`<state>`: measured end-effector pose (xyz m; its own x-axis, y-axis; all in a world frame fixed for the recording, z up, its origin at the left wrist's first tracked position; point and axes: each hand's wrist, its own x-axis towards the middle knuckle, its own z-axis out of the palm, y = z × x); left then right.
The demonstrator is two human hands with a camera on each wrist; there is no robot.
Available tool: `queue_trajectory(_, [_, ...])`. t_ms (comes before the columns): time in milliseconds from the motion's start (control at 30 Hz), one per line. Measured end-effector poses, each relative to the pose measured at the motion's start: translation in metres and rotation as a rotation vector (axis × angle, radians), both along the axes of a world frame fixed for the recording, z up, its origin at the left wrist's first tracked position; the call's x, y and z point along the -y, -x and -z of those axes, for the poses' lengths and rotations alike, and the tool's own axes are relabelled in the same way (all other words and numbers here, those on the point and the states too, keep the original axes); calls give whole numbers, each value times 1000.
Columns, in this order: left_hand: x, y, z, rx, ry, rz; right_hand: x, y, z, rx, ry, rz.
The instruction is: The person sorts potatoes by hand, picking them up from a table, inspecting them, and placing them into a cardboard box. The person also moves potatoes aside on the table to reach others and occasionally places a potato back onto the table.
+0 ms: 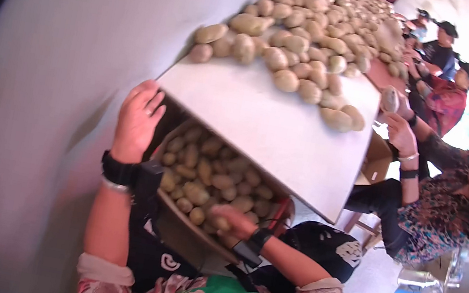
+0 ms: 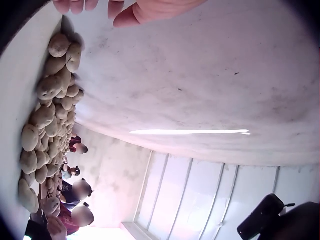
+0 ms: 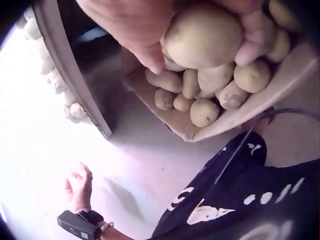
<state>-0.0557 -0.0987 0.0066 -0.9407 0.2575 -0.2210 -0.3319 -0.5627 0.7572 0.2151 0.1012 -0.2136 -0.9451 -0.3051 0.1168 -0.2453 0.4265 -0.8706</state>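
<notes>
My right hand [image 1: 237, 222] grips a potato [image 3: 204, 36] between thumb and fingers, low over a cardboard box [image 3: 172, 122] of potatoes. The held potato is pale yellow and rounded; in the right wrist view it hides some of the pile [image 3: 202, 112] behind it. At the near left corner of the white table [image 1: 287, 131], my left hand [image 1: 137, 120] is raised beside the wall, its fingers loosely extended and holding nothing. Part of the left fingers [image 2: 127, 16] shows along the top of the left wrist view.
A long heap of potatoes [image 1: 303, 42] covers the far part of the tabletop. The box stands below the near table edge, by my legs. At the right, a seated person [image 1: 444, 202] holds a potato [image 1: 390, 100]; several others sit beyond. The pale wall [image 1: 57, 84] bounds the left side.
</notes>
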Motion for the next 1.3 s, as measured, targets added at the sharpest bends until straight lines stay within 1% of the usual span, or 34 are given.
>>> queue_trajectory(33, [5, 1, 5, -8, -65, 42, 4, 1, 7, 18, -8, -102])
queue_trajectory(67, [8, 4, 11, -19, -137, 96, 10, -3, -6, -26, -80, -155])
queue_trajectory(100, [12, 12, 19, -13, -119, 104, 28, -17, 7, 388, 410, 17])
queue_trajectory(133, [10, 16, 24, -1, -102, 111, 32, -17, 9, 236, 242, 0])
queue_trajectory(167, [7, 12, 18, 16, -77, 95, 37, -18, 6, 100, 83, -34])
queue_trajectory(200, [7, 11, 12, 23, -39, 62, 38, -20, 3, 88, 71, -5])
queue_trajectory(267, [8, 11, 13, 16, -11, 87, 51, -13, -1, 306, 272, 23])
queue_trajectory(367, [2, 9, 18, 13, 9, 105, 53, -16, -2, 657, 572, 41])
queue_trajectory(400, [5, 8, 18, 0, 22, 110, 54, -15, 0, 654, 578, 39])
queue_trajectory(500, [1, -1, 6, 12, 10, 73, 23, -10, 28, 117, 142, 107])
queue_trajectory(533, [-5, 0, 12, 16, 13, 73, 18, -11, 24, -54, -2, 124])
queue_trajectory(567, [-7, 5, 23, -21, -48, 118, 12, -15, 21, 72, -121, 275])
queue_trajectory(600, [6, 11, 31, -59, -90, 138, 6, -14, 4, 199, -229, 394])
queue_trajectory(667, [-1, -3, 9, -38, -17, 78, 10, 2, -98, 910, 1085, 949])
queue_trajectory(733, [-8, -6, 3, -6, 83, 24, 4, 2, -101, 976, 1144, 852])
queue_trajectory(767, [-10, -9, -4, -12, 92, 3, 2, 8, -112, 985, 1141, 827])
queue_trajectory(833, [-14, -13, -14, 5, 126, -11, -2, 22, -138, 1001, 1029, 454])
queue_trajectory(867, [-11, -13, -12, -1, 127, -19, 0, 32, -153, 999, 1027, 445])
queue_trajectory(933, [-11, -11, -12, 21, 141, -30, 1, 55, -189, 775, 733, 276])
queue_trajectory(967, [-12, -12, -11, 25, 140, -23, 1, 61, -203, 721, 744, 243])
queue_trajectory(1000, [-11, -12, -9, 22, 124, -1, -1, 64, -208, 722, 748, 253])
queue_trajectory(1067, [0, -7, -4, 7, 108, 22, -3, 71, -213, 735, 735, 186])
queue_trajectory(1133, [2, -2, 16, -155, 79, 129, -4, 69, -206, 713, 690, 207])
queue_trajectory(1200, [3, 11, 33, -19, -60, 136, -6, 53, -194, 692, 712, 207])
queue_trajectory(1233, [-2, 0, 23, 6, -44, 120, -6, 46, -191, 685, 678, 187])
queue_trajectory(1267, [-3, -4, 10, 15, -24, 87, -4, 41, -185, 739, 688, 208])
queue_trajectory(1300, [-5, -3, 5, -3, -39, 111, -4, 35, -176, 749, 703, 182])
